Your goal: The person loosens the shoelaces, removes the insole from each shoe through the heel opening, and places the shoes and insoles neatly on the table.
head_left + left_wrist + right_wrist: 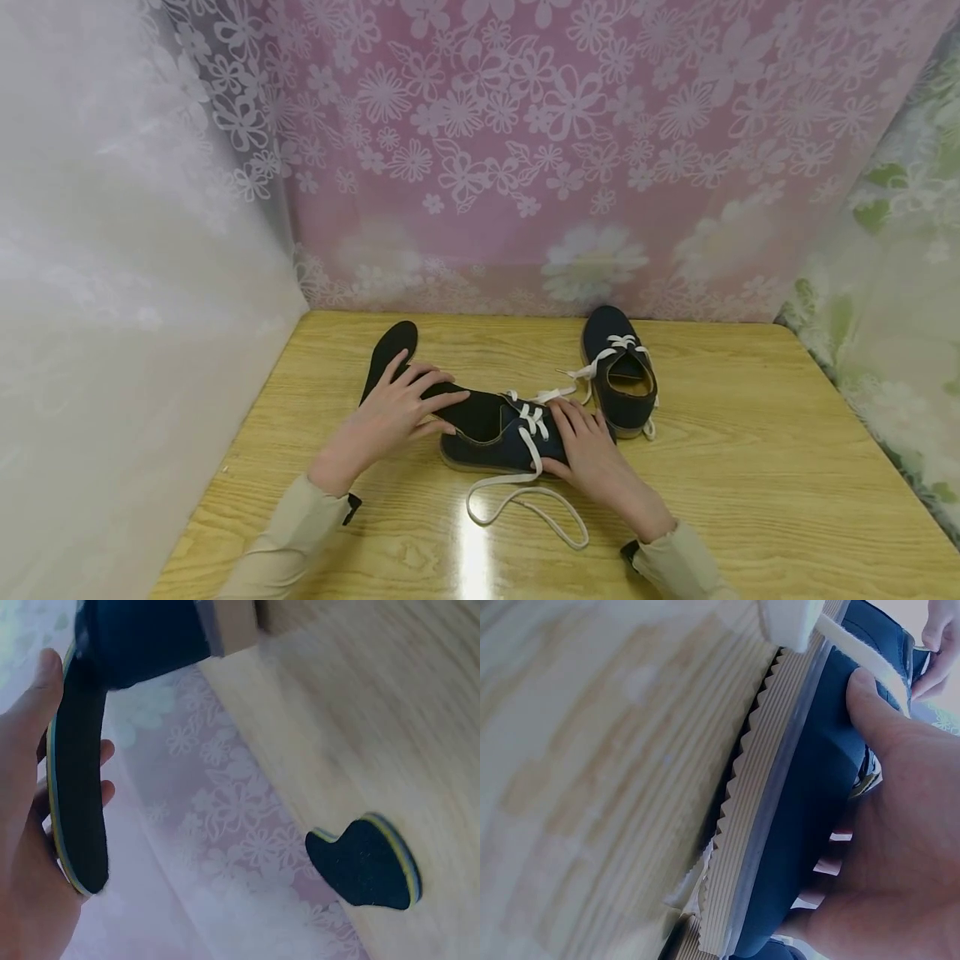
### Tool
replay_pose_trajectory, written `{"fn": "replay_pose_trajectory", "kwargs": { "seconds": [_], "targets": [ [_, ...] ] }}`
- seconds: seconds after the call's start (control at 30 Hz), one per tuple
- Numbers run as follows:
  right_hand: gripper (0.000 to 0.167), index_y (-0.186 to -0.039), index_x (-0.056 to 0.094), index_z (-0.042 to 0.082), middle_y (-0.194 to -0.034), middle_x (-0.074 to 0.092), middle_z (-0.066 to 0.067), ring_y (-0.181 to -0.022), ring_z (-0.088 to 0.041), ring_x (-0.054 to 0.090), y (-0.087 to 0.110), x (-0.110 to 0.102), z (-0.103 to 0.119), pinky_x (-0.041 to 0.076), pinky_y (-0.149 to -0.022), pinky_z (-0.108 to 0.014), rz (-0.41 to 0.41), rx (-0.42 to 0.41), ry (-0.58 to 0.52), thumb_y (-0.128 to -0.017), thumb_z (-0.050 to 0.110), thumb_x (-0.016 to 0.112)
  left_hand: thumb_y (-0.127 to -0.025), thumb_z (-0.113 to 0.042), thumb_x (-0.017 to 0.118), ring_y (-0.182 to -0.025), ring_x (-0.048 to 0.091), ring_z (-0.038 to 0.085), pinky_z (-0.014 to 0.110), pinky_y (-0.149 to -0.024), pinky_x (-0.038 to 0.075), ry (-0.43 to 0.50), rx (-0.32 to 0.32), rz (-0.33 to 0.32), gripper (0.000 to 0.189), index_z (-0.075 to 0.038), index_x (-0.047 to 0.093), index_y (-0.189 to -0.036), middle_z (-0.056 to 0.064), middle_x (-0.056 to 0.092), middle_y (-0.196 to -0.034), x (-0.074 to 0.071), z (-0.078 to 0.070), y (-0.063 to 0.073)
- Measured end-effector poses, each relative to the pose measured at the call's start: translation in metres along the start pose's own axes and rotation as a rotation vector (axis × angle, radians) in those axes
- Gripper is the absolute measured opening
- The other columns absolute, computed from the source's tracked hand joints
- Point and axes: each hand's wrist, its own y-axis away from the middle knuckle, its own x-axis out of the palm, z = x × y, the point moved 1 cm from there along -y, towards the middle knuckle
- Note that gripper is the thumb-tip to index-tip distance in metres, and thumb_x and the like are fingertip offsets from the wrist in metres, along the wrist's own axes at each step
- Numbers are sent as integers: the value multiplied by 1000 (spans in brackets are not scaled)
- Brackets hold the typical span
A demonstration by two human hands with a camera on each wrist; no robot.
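A dark navy lace-up shoe [487,457] lies sideways on the table, its opening toward my left hand [386,417]. That hand holds a black insole [79,787] between thumb and fingers; the insole's edge shows thin coloured layers. The insole's far end reaches into the shoe, where the upper hides it. My right hand [596,462] grips the toe part of the same shoe, thumb on the near side and fingers over the far side. In the right wrist view the ridged pale sole [757,795] runs along the table. White laces [532,421] cross the shoe's front.
A second black insole [397,340] lies at the back left, partly behind my left hand. The other navy shoe [603,329] stands at the back right, its laces trailing left. A loose lace loop [558,500] lies on the wooden table [772,467]. Flowered curtains [525,167] enclose the table.
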Motion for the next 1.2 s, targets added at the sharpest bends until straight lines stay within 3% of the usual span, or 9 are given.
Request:
{"fn": "replay_pose_trajectory", "kwargs": {
  "seconds": [0.17,0.4,0.73,0.93,1.2],
  "targets": [
    [80,-148,45,-5,-149,46,-24,-138,-47,43,0,-1,0,35,-105,-71,10,3,5,-89,38,78,-92,-55,62,-127,55,23,60,-118,26,-5,17,23,50,-39,62,-140,-3,61,-135,6,-4,-2],
    [80,-148,44,-5,-150,45,-24,-139,-47,41,1,-1,-1,33,-107,-71,28,16,-1,-89,38,77,-91,-51,64,-122,58,24,48,-108,42,4,64,-50,47,-37,66,-136,0,62,-132,12,-2,-3],
    [80,-148,44,-5,-150,45,-24,-139,-47,41,1,-1,-1,34,-107,-71,23,11,-8,-90,37,77,-89,-49,66,-118,59,24,46,-101,45,11,36,-124,44,-36,69,-131,1,64,-128,5,12,7],
    [81,-149,44,-5,-150,45,-25,-139,-47,41,-1,0,1,34,-107,-70,25,6,-7,-90,38,77,-96,-47,59,-117,57,29,51,-99,45,100,-42,-104,39,-34,71,-131,6,63,-130,-10,24,21],
    [81,-149,43,-4,-149,46,-24,-140,-46,40,0,0,0,33,-108,-70,25,18,-15,-90,40,77,-94,-44,69,-115,56,39,59,-95,46,106,-251,-122,43,-27,69,-133,14,60,-129,-24,35,40]
  ]
}}
